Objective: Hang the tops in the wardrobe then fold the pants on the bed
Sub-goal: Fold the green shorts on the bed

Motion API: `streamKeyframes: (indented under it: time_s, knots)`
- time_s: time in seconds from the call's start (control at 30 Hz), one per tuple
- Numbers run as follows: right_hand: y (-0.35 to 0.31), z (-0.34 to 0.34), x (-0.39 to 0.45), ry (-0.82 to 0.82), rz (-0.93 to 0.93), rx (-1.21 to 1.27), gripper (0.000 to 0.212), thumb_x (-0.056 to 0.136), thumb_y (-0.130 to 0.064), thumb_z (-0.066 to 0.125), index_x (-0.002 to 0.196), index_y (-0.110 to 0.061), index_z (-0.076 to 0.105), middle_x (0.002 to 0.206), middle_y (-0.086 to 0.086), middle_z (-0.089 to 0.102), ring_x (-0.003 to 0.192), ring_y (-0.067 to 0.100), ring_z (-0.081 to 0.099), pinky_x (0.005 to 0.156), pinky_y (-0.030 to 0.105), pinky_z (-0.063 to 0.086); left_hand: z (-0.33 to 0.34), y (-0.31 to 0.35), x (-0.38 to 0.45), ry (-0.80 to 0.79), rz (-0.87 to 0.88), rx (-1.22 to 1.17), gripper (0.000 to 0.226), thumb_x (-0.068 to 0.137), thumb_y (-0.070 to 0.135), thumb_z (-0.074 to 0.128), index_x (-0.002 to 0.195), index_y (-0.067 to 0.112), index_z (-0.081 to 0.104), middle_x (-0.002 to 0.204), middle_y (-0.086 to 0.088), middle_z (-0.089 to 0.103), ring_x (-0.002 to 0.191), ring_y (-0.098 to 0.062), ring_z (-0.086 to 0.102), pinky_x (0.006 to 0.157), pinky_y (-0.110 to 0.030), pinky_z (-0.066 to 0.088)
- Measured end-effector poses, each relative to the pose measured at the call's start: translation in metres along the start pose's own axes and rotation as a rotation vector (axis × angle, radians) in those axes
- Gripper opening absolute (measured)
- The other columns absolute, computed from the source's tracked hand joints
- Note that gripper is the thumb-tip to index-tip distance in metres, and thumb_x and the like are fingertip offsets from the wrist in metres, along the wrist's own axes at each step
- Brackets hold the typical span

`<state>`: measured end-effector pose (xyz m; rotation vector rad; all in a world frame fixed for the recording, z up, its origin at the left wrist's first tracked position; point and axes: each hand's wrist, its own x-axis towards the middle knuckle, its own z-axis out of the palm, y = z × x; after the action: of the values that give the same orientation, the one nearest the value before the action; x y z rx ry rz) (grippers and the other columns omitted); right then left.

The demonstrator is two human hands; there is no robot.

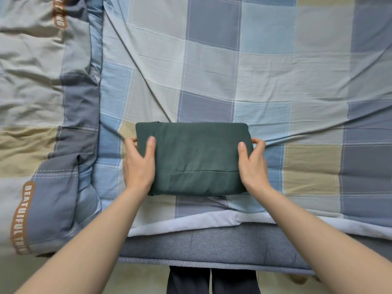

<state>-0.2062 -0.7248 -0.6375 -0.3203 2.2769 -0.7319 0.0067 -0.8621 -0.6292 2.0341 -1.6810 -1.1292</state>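
Observation:
Dark green pants (195,158), folded into a compact rectangle with a back pocket seam showing, lie on the checked bed sheet (265,77) near the bed's front edge. My left hand (139,164) grips the bundle's left end, thumb on top and fingers curled under the edge. My right hand (253,164) grips the right end the same way. No tops or wardrobe are in view.
A rumpled quilt (42,102) with brown lettering lies along the left side of the bed. The mattress edge (201,245) runs across the bottom, with my dark trouser legs (212,281) and pale floor below it.

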Motion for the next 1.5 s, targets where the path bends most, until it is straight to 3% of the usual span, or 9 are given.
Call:
streamKeyframes:
  time_s: [0.17, 0.4, 0.53, 0.7, 0.87, 0.97, 1.03, 1.27, 1.5]
  knots:
    - [0.019, 0.009, -0.021, -0.036, -0.070, -0.064, 0.055, 0.094, -0.049, 0.042, 0.139, -0.027, 0.020, 0.141, 0.001, 0.049, 0.120, 0.030, 0.051, 0.090, 0.036, 0.039, 0.004, -0.019, -0.031, -0.094, -0.092, -0.041, 0.047, 0.087, 0.049, 0.065, 0.123, 0.024, 0.046, 0.113, 0.011, 0.058, 0.114, -0.023, 0.056, 0.088, -0.031, 0.039]
    - [0.012, 0.002, -0.021, -0.014, -0.093, -0.026, 0.044, 0.097, -0.042, 0.044, 0.135, -0.026, 0.026, 0.112, 0.001, 0.061, 0.102, 0.033, 0.057, 0.076, 0.033, 0.036, 0.007, -0.008, -0.033, -0.061, -0.157, -0.193, 0.034, 0.089, 0.034, 0.067, 0.115, 0.018, 0.053, 0.112, 0.005, 0.061, 0.111, -0.021, 0.058, 0.097, -0.035, 0.045]
    - [0.003, -0.023, -0.032, 0.014, -0.116, 0.027, 0.034, 0.097, -0.039, 0.045, 0.127, -0.032, 0.030, 0.087, -0.021, 0.051, 0.093, 0.030, 0.056, 0.077, 0.039, 0.041, -0.007, 0.001, -0.060, 0.004, -0.087, -0.258, 0.030, 0.090, 0.028, 0.067, 0.112, 0.020, 0.049, 0.102, 0.014, 0.061, 0.095, -0.003, 0.059, 0.079, -0.011, 0.043]
    - [-0.022, -0.082, -0.075, -0.050, -0.242, 0.117, 0.042, 0.094, -0.035, 0.051, 0.129, -0.041, 0.029, 0.108, -0.040, 0.046, 0.100, 0.007, 0.053, 0.080, 0.018, 0.038, -0.046, 0.042, -0.115, 0.034, -0.039, -0.361, 0.035, 0.094, 0.027, 0.062, 0.123, 0.025, 0.041, 0.108, 0.022, 0.055, 0.090, 0.018, 0.056, 0.074, 0.000, 0.040]
    - [-0.068, -0.168, -0.136, -0.129, -0.374, 0.084, 0.048, 0.094, -0.029, 0.055, 0.136, -0.038, 0.035, 0.134, -0.019, 0.048, 0.120, 0.001, 0.048, 0.100, 0.019, 0.035, -0.103, 0.113, -0.173, 0.087, 0.046, -0.411, 0.033, 0.097, 0.020, 0.058, 0.125, 0.026, 0.042, 0.114, 0.025, 0.054, 0.098, 0.022, 0.053, 0.079, 0.002, 0.038]
    - [-0.098, -0.222, -0.175, -0.139, -0.436, 0.081, 0.039, 0.095, -0.026, 0.054, 0.132, -0.037, 0.044, 0.132, -0.015, 0.052, 0.122, 0.002, 0.046, 0.105, 0.023, 0.035, -0.140, 0.154, -0.203, 0.105, 0.085, -0.427, 0.034, 0.098, 0.027, 0.056, 0.130, 0.024, 0.045, 0.128, 0.010, 0.054, 0.115, 0.009, 0.051, 0.093, -0.006, 0.040]
    - [-0.121, -0.259, -0.201, -0.138, -0.444, 0.093, 0.037, 0.095, -0.027, 0.053, 0.128, -0.043, 0.046, 0.129, -0.017, 0.053, 0.119, -0.001, 0.047, 0.101, 0.021, 0.035, -0.164, 0.184, -0.222, 0.116, 0.108, -0.473, 0.030, 0.099, 0.031, 0.055, 0.128, 0.033, 0.047, 0.126, 0.012, 0.056, 0.112, 0.007, 0.054, 0.087, -0.007, 0.044]
    - [-0.180, -0.358, -0.281, 0.031, -0.484, 0.172, 0.034, 0.098, -0.018, 0.050, 0.129, -0.031, 0.052, 0.127, -0.017, 0.056, 0.119, -0.002, 0.049, 0.101, 0.019, 0.038, -0.220, 0.276, -0.275, 0.105, 0.177, -0.575, 0.024, 0.101, 0.034, 0.049, 0.124, 0.037, 0.051, 0.119, 0.018, 0.059, 0.109, 0.001, 0.058, 0.088, -0.020, 0.051]
    - [-0.200, -0.411, -0.355, 0.318, -0.485, 0.220, 0.033, 0.097, -0.021, 0.051, 0.128, -0.033, 0.052, 0.126, -0.016, 0.056, 0.118, -0.002, 0.048, 0.098, 0.017, 0.036, -0.259, 0.344, -0.302, -0.176, 0.336, -0.595, 0.029, 0.097, 0.039, 0.055, 0.124, 0.046, 0.046, 0.115, 0.025, 0.056, 0.103, 0.006, 0.059, 0.086, -0.025, 0.049]
